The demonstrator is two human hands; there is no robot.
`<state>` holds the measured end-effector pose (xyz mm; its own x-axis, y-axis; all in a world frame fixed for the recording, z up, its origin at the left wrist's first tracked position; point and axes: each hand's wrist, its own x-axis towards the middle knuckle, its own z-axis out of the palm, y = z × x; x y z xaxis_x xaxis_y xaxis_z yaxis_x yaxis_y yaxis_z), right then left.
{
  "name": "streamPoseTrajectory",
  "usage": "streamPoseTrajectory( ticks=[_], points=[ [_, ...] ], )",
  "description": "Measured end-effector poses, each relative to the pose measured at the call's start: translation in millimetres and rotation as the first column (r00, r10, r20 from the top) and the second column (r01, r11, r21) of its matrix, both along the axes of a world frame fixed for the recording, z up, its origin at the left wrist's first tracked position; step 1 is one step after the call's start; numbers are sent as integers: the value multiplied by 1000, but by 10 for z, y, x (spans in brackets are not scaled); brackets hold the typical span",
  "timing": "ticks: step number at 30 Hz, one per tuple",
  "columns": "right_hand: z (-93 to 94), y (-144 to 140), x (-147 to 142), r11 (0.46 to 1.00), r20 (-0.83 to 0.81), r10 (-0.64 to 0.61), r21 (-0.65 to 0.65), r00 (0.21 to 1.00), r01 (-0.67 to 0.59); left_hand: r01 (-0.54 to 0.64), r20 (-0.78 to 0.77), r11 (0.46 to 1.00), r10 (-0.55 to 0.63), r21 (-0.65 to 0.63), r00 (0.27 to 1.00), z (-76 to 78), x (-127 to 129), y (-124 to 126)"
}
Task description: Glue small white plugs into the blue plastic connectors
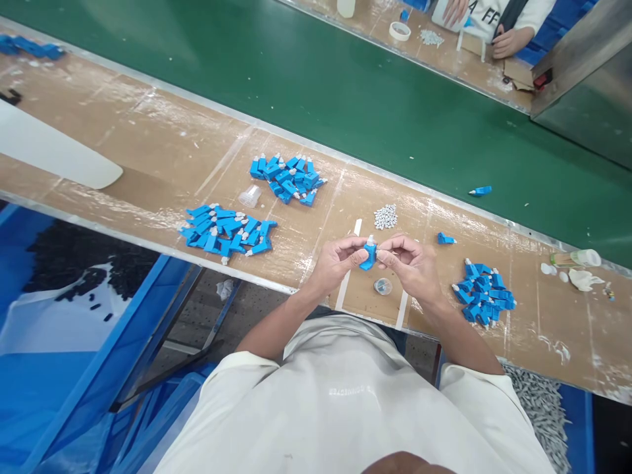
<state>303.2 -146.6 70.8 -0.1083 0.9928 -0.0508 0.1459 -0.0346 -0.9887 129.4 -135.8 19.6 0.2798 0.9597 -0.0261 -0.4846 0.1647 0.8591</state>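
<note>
Head camera view, looking down on my workbench (207,151): my two hands meet above it, near the centre. My left hand (338,263) is pinched on a blue plastic housing (368,258), whose white tip (370,240) points to twelve o'clock. My right hand (412,266) brings thumb and finger in at the housing's three o'clock side; whether they grip it or something tiny, I cannot tell.

The likeliest trouble is a slip: only fingertips hold the housing, so an uneven push could twist it loose. Falling, it could knock the small clear cup (382,286) at five o'clock. At one o'clock lies a loose heap of grey-white pellets (386,216), unwalled, so a brushing knuckle could scatter it.

Similar housings lie in a nine o'clock pile (227,230), a ten o'clock pile (289,178) and a right-hand pile (481,289) between three and four. My right forearm (464,332) is near that last one; a swinging elbow could sweep pieces off the bench.
</note>
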Motion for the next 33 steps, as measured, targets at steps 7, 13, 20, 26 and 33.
streamPoseTrajectory(
  ticks=[7,13,20,26,33],
  points=[
    [-6,-12,-9,998,-57,-23,-60,998,20,19,-7,999,-19,37,1000,-89,11,3],
    [-28,-17,-19,998,-43,-41,-53,998,38,15,-46,998,-12,64,999,-127,16,-3],
    [-62,-44,-31,996,23,-82,23,996,82,-16,-94,998,22,62,995,-133,36,-16],
    [-83,-19,-3,994,7,-107,-13,994,107,-39,-156,989,61,141,986,-127,43,-12],
    [-141,111,111,954,-275,-36,-295,961,-49,91,-104,991,-81,99,991,-19,14,-24]
  ],
)
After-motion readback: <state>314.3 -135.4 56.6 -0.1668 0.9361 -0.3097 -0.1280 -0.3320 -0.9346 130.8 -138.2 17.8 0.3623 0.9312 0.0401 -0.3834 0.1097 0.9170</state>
